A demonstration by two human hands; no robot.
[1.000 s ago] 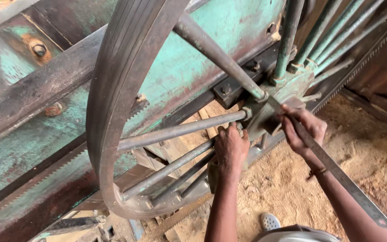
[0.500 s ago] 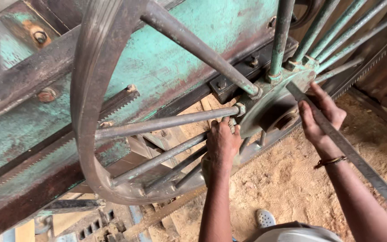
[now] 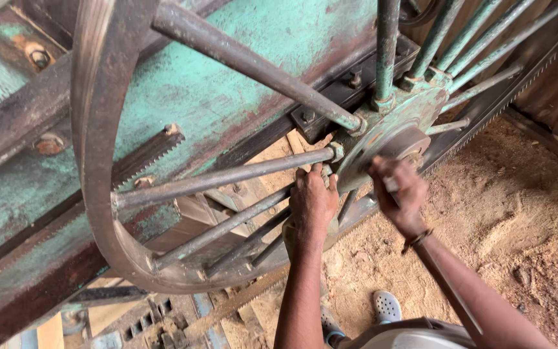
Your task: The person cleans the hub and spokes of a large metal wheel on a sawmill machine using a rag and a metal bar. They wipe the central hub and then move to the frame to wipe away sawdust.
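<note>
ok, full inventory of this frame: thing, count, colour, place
spoked wheel: 1, dark rusty metal, left and centre
hub: 1, green and rust, upper centre-right
spokes: several, dark metal, from hub to rim
machine frame: 1, worn green, behind the wheel
toothed blade: 1, dark, upper right along the frame
sawdust floor: tan, right
shoe: 1, white, bottom centre
bracelet: 1, dark, right wrist
left hand: below the hub, among the spokes
right hand: at the hub, blurred

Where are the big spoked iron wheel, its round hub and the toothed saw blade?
Big spoked iron wheel (image 3: 93, 129), head view: on its rim.
Round hub (image 3: 403, 139), head view: on its face.
Toothed saw blade (image 3: 505, 97), head view: on its flat strip.
</note>
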